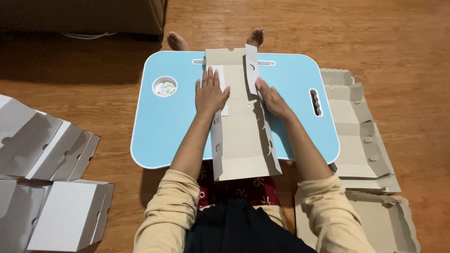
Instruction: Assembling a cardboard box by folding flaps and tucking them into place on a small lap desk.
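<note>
**Cardboard blank pressed flat on a blue lap table**

Head view: the die-cut cardboard box blank (241,126) lies lengthwise across the blue lap table (164,126). Left hand (210,93) presses it flat, fingers spread; right hand (272,99) pushes against the raised side flap (252,70), gripping nothing.

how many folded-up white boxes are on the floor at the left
4, as far as can be told: one at the far left edge, two leaning side by side next to it, and one nearest the camera at bottom left. The frame edge may hide more.
</note>
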